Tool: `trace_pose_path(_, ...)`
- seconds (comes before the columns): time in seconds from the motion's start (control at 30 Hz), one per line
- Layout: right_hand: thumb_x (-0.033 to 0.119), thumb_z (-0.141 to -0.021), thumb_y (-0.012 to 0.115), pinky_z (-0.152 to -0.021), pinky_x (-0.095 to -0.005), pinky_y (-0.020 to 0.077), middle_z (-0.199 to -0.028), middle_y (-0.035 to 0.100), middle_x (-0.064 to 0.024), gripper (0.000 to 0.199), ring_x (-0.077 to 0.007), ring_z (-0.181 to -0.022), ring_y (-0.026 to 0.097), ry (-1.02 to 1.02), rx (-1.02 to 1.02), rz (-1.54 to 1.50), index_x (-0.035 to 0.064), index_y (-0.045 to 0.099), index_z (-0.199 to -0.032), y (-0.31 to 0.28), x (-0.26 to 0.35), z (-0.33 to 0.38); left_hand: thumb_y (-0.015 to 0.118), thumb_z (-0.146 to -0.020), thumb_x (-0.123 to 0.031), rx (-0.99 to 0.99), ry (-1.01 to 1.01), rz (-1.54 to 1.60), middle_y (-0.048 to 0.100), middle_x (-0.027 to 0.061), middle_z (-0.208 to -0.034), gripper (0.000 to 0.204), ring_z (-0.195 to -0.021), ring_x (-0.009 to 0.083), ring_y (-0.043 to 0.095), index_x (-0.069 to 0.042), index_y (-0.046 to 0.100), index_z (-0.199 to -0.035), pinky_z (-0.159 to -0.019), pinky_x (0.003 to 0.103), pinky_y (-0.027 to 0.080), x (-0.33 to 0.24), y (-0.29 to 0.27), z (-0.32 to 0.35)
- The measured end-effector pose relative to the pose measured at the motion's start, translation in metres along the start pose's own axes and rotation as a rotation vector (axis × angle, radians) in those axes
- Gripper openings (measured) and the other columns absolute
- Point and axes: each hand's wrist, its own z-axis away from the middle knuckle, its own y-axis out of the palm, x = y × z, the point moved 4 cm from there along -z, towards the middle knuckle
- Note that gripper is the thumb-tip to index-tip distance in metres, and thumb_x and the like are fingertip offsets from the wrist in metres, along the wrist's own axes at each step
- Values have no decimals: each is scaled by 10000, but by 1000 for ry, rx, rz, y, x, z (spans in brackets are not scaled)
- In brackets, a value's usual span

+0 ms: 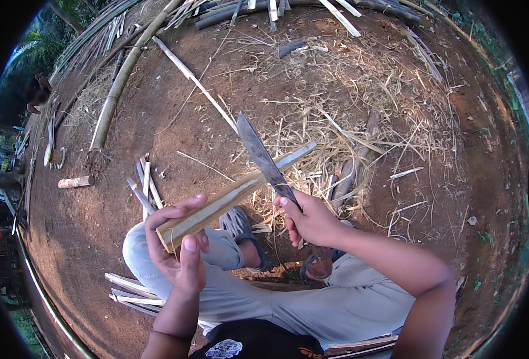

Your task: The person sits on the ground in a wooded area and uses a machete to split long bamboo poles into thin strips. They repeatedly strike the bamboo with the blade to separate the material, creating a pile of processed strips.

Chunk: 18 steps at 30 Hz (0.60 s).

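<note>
My left hand grips the near end of a split bamboo piece, fingers behind it and thumb in front. The bamboo slants up to the right, its pale inner face showing. In my right hand is a long knife with a dark blade, pointing up and to the left. The blade crosses the bamboo near its far end; whether it touches or only passes in front, I cannot tell. The knife's handle is mostly hidden by my fingers.
Pale shavings lie heaped on the brown dirt ahead. Split strips stand by my left knee, and more strips lie at my left side. A long bamboo pole and a short log piece lie further left. My sandalled foot is below the bamboo.
</note>
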Motion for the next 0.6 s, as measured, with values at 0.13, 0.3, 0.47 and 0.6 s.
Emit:
trace_pose_path(0.13, 254, -1061, 380, -498, -277, 522, -681, 525, -22, 313, -113, -519, 575, 9, 2, -80, 34, 492, -1254, 4, 5, 13, 359, -1040, -353, -55, 403, -179, 591, 101, -726, 297, -669, 145, 481, -86, 447, -946, -707, 335, 437, 9, 32, -39)
trace_pose_path(0.3, 31, -998, 430, -560, -312, 570, -834, 578, -96, 346, -178, -678, 644, 39, -74, -329, 23, 358, -1336, -7, -22, 49, 229, -1070, -365, 63, 373, 600, 295, -30, -525, 419, -411, 79, 223, -121, 372, -761, -429, 242, 282, -22, 50, -86)
trace_pose_path(0.47, -31, -947, 473, -587, -343, 586, -936, 604, -132, 320, -235, -747, 673, 123, -268, -493, 24, 386, -1250, -11, -65, 61, 254, -1058, -347, 451, 393, 566, 276, -43, -511, 409, -397, 64, 198, -114, 386, -748, -389, 236, 233, -77, 73, -154)
trace_pose_path(0.6, -64, -911, 512, -599, -327, 578, -1096, 599, -152, 290, -224, -744, 664, 137, -329, -604, 14, 391, -1163, 0, -100, 51, 291, -1044, -432, 527, 315, 402, 293, -47, -505, 484, -402, 65, 201, -104, 387, -701, -391, 243, 226, -46, 117, -167)
